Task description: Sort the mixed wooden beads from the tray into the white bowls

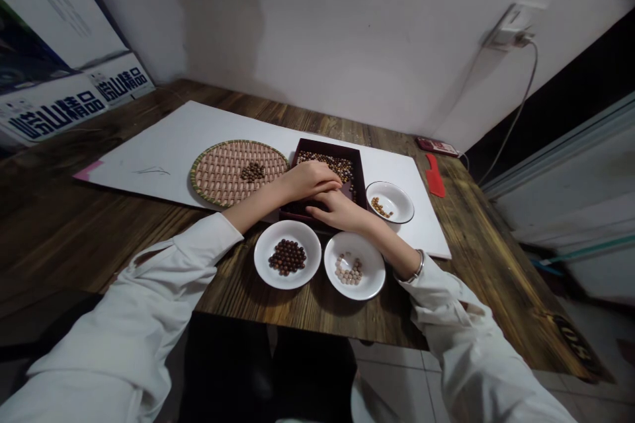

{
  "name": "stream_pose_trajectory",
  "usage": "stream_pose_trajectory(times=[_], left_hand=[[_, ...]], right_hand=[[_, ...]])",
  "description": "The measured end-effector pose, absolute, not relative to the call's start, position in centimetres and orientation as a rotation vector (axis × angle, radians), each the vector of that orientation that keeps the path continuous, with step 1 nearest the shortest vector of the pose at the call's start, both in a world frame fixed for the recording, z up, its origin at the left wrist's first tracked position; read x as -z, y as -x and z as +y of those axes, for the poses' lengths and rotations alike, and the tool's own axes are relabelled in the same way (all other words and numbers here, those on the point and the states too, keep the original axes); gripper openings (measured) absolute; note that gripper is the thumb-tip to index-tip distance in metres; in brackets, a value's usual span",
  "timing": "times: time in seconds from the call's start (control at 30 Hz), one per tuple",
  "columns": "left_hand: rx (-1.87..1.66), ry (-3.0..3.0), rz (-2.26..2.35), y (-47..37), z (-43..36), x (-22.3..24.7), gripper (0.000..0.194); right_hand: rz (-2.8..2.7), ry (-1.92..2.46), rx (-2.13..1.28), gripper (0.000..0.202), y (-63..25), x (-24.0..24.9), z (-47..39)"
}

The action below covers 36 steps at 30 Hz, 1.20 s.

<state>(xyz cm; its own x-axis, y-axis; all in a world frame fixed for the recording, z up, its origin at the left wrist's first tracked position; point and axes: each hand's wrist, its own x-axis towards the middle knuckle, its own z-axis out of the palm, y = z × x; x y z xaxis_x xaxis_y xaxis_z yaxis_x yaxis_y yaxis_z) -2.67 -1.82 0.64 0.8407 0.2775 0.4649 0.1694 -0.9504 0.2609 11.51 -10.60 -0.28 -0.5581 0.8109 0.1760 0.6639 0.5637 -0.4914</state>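
Note:
My left hand reaches over a dark red box, its fingers curled and pressed together. Just below it, partly overlapped by the left fingers, is my right hand, its thumb pointing left and its fingers bent inward. Whatever either hand holds, if anything, is hidden. Mixed small beads lie in the far part of the box. Closer to me, one white bowl contains dark brown beads, and another white bowl contains pale beads.
A round woven tray with a cluster of brown beads is left of the box. To the right are a third white bowl with yellowish beads and a red scraper-like tool. A white board lies underneath on the wooden table.

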Motion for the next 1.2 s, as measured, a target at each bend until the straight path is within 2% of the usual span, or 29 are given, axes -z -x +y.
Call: stream_pose_trajectory(times=[0.17,0.6,1.2], left_hand=[[-0.72,-2.859,0.299,2.56,-1.91,-0.77,0.027],[-0.587,-2.808,0.315,2.48,-1.68,-0.55,0.031],[-0.649,-2.762,0.308,2.81,-2.42,-1.42,0.044]], right_hand=[[-2.534,1.362,-0.392,0.037,-11.21,-0.2,-10.83],[-2.491,1.454,-0.383,0.054,-11.16,0.3,-10.73],[-2.543,1.507,-0.139,0.048,-10.57,-0.54,-11.4]])
